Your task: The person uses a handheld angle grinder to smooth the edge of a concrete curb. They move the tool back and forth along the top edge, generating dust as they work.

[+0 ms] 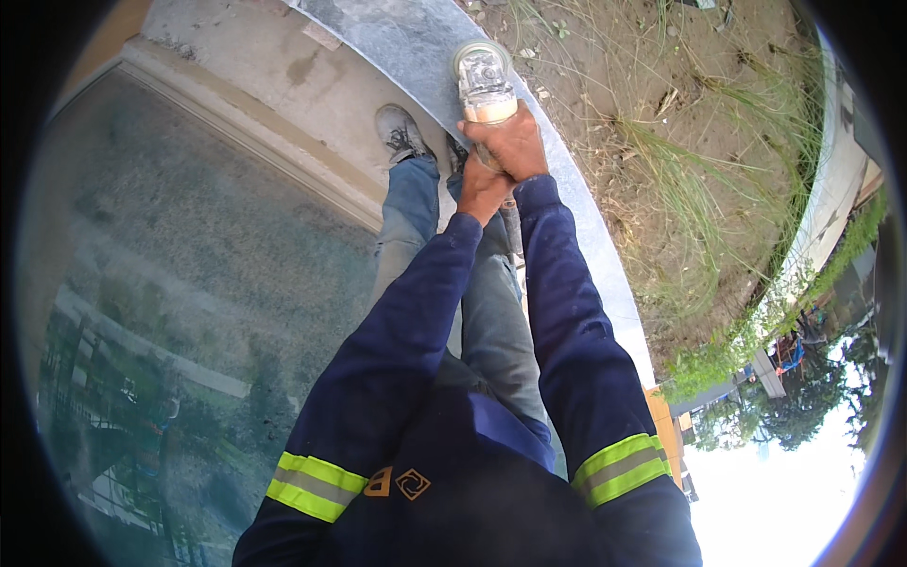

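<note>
Both my arms, in dark blue sleeves, reach forward to a dusty angle grinder (487, 80). Its round disc end lies over the grey curved stone ledge (406, 47), though whether it touches the surface I cannot tell. My right hand (515, 144) wraps round the grinder's body just behind its pale orange collar. Close behind and to the left, my left hand (484, 187) is closed round the rear of the same tool. The back part of the grinder is mostly hidden by my fingers.
A planting bed (642, 142) of soil and long grass lies right of the ledge. My dusty shoe (402, 130) stands on the concrete floor (255, 71) to the left. A large reflective glass pane (189, 236) fills the left side, edged by a low frame.
</note>
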`<state>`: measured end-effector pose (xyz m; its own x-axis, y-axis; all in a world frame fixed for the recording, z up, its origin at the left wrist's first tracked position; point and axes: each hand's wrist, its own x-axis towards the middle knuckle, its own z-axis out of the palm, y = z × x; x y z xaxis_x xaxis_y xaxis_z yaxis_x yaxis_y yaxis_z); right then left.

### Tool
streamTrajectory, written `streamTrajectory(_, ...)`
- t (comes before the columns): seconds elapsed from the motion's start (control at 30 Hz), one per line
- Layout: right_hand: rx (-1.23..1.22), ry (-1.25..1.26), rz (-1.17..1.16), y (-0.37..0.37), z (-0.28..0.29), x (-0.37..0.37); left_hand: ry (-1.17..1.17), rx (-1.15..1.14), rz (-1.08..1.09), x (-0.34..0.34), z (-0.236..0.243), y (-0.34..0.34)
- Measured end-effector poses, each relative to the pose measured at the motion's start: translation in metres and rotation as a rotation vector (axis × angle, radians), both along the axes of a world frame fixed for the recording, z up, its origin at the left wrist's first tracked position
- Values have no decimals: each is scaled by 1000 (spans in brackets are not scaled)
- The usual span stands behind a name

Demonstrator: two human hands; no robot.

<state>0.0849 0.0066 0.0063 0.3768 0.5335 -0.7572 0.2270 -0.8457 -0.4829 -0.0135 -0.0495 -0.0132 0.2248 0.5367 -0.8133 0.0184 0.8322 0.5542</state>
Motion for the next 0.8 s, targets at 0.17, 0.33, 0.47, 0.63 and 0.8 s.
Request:
streamTrajectory(0.17,9,24,47,-9,3,-21,29,71,-44,-21,-1,-14)
streamTrajectory(0.33,-77,-3,34,-34,17,-2,-25,79,-31,-2,25,-30)
streamTrajectory(0.47,-9,-31,-18,-20,16,21,-78,89,-46,20,16,-18)
streamTrajectory(0.63,5,123,-4,9,4,-28,-239,114,135,-72,-35,-47)
streamTrajectory(0.8,21,112,43,-22,-31,-70,-130,153,161,-145,-73,-49)
